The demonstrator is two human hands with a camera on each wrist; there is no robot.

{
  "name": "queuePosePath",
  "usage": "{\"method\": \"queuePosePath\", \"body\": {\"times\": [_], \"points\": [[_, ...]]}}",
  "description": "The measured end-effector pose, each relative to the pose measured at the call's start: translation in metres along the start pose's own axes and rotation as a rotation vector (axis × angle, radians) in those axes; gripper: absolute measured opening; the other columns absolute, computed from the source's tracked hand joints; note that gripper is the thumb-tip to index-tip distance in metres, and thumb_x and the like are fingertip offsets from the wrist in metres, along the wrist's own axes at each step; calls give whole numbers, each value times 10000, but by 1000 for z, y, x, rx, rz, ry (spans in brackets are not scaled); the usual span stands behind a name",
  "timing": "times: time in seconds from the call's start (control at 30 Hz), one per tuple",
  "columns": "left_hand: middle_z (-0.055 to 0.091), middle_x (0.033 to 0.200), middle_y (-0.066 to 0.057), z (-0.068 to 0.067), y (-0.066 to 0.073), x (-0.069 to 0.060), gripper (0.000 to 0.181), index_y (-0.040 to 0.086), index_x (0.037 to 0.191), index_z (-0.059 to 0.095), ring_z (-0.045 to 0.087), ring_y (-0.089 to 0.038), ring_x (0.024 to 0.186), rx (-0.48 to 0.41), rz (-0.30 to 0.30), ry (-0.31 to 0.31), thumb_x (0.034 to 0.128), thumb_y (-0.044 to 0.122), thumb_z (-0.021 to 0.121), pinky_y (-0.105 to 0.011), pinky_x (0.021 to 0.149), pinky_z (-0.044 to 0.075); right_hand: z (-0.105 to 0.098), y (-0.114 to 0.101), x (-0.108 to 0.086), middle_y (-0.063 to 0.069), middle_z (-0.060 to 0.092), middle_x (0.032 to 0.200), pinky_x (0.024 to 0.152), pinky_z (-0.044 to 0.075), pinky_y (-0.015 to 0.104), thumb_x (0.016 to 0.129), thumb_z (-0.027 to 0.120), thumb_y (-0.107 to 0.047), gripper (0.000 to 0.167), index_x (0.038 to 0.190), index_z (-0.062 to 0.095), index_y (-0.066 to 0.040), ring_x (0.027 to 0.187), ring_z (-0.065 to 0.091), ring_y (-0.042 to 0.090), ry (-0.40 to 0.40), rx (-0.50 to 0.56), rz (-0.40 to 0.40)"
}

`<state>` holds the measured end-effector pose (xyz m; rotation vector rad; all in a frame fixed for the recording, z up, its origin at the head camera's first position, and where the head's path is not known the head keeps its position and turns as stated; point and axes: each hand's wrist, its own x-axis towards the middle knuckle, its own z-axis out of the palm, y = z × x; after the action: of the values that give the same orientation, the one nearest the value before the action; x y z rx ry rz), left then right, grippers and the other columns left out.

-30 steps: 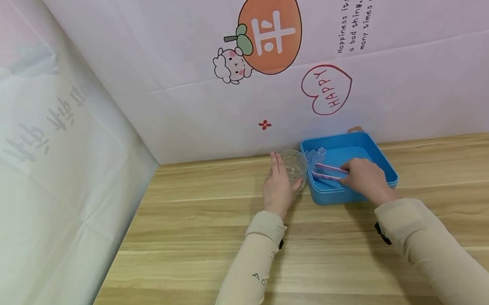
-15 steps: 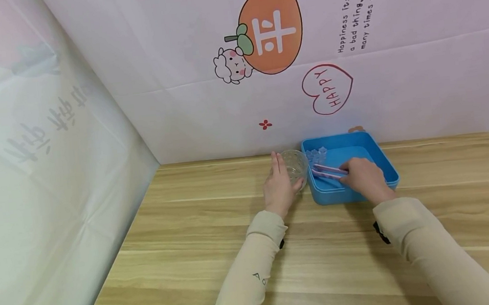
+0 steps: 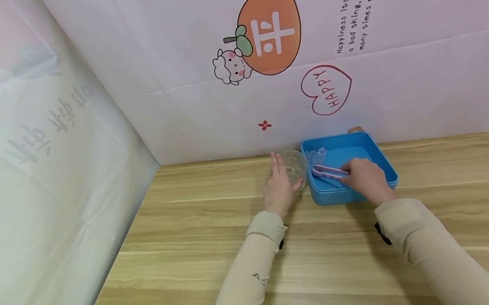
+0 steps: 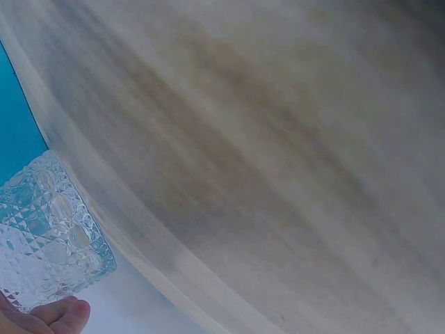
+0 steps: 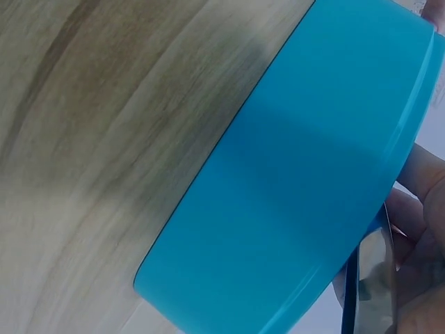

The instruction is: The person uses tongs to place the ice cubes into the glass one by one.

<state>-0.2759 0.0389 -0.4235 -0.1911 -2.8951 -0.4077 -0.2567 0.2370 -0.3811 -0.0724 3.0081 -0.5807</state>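
Observation:
In the head view, my left hand (image 3: 277, 186) holds a clear glass bowl (image 3: 294, 161), fingers along its left side and thumb at its front right. The left wrist view shows the bowl's cut-pattern wall (image 4: 55, 229) and some fingertips (image 4: 66, 314) against it. My right hand (image 3: 365, 176) grips pink tongs (image 3: 333, 169) over a blue box (image 3: 332, 196). Their tips are close together near the box's left wall. Several clear cubes (image 3: 314, 156) lie in the box's back left corner. Whether the tips hold a cube cannot be told. A shiny tongs arm (image 5: 375, 282) shows in the right wrist view.
The bowl stands right beside the box's left wall on a wooden table (image 3: 199, 235). A printed white sheet (image 3: 205, 112) hangs directly behind both, and another sheet (image 3: 53, 190) borders the table's left side.
The tongs' tips, apart one second ago, have come together as my right hand squeezes. The left hand and the bowl stay where they were.

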Motion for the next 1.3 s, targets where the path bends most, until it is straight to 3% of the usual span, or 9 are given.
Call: {"method": "queuePosePath", "body": {"times": [0.53, 0.77, 1.07, 1.3], "points": [[199, 1605, -101, -1, 0, -1, 908, 40, 1525, 179, 603, -167, 1184, 24, 7, 6, 886, 539, 587, -271, 911, 523, -11, 11, -5, 288, 666, 1052, 619, 484, 367, 894, 638, -148, 370, 1177, 623, 90, 782, 597, 316, 67, 38, -19], [211, 1602, -101, -1, 0, -1, 910, 35, 1522, 193, 624, -160, 1139, 41, 13, 20, 881, 544, 592, -259, 830, 544, -17, 11, -6, 300, 657, 1046, 614, 486, 359, 879, 661, -150, 386, 1170, 624, 102, 785, 581, 322, 116, 54, -43], [198, 1606, -100, -1, 0, -1, 908, 35, 1523, 188, 585, -159, 1209, 47, 12, 9, 884, 542, 588, -260, 911, 520, -25, 3, -8, 308, 650, 1081, 531, 398, 258, 887, 655, -174, 392, 1181, 630, 86, 740, 551, 290, 179, 89, -51], [224, 1596, -117, -1, 0, -1, 902, 19, 1512, 214, 557, -174, 1249, 28, 23, 31, 876, 519, 615, -268, 930, 515, -30, -10, -13, 286, 637, 1056, 502, 354, 249, 867, 682, -190, 411, 1196, 634, 52, 720, 523, 279, 218, 60, -88]]}}
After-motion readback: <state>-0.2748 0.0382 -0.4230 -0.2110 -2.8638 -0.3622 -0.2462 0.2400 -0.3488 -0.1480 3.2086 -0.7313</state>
